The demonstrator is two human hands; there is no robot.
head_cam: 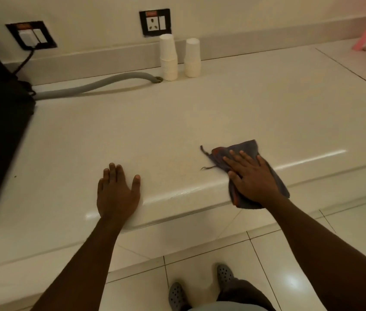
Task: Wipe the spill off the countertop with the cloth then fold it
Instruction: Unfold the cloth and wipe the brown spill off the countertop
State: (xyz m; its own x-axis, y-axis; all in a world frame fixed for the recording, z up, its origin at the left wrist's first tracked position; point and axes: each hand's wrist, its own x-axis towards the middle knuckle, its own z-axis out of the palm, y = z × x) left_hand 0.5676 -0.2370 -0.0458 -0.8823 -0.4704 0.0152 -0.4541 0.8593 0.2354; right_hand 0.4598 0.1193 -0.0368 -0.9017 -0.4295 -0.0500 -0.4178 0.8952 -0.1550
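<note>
Head view, cloth (248, 149) under right fingers (238, 158)

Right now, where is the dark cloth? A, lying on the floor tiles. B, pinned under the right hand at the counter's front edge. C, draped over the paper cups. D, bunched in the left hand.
B: the right hand lies flat with fingers spread on the cloth, which hangs partly over the countertop edge; the left hand rests bare on the counter.
</note>
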